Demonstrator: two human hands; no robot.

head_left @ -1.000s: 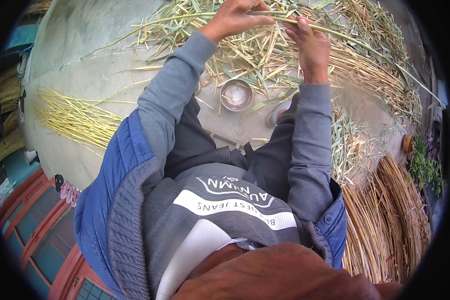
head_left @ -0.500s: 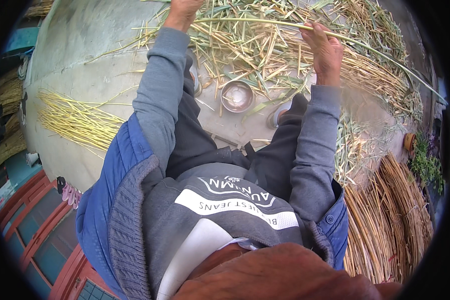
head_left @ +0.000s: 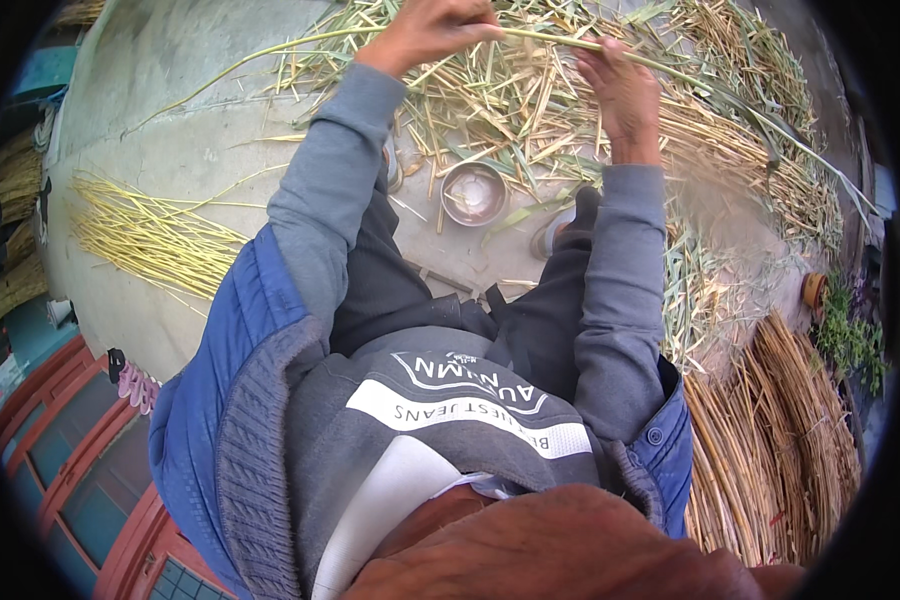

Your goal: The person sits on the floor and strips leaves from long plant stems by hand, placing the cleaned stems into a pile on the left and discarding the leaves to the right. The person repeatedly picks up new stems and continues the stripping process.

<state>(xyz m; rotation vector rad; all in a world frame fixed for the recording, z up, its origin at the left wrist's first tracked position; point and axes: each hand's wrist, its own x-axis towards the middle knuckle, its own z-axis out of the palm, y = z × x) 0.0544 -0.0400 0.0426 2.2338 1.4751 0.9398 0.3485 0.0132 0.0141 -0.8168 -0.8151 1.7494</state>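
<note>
A long green reed stalk (head_left: 550, 38) stretches across the top of the head view, its thin end trailing left and its leafy end bending down to the far right. My left hand (head_left: 432, 32) is closed round it left of the middle, fingers partly cut off by the picture's edge. To the right, my right hand (head_left: 625, 95) pinches the same stalk between thumb and fingers, palm turned up. Below and between the hands, a round metal bowl (head_left: 473, 193) with something whitish in it stands on the floor between my feet.
Loose leaves and cut stalk pieces (head_left: 530, 110) litter the floor ahead. A bundle of yellow-green stalks (head_left: 155, 238) lies left, dry brown stalks (head_left: 770, 440) lie right. A potted plant (head_left: 850, 335) stands at the far right, red-framed panes (head_left: 80, 480) at the lower left.
My left hand has moved right and slightly down, closer to my right hand. My right hand has shifted a little left and up, and the stalk's left end now reaches farther left.
</note>
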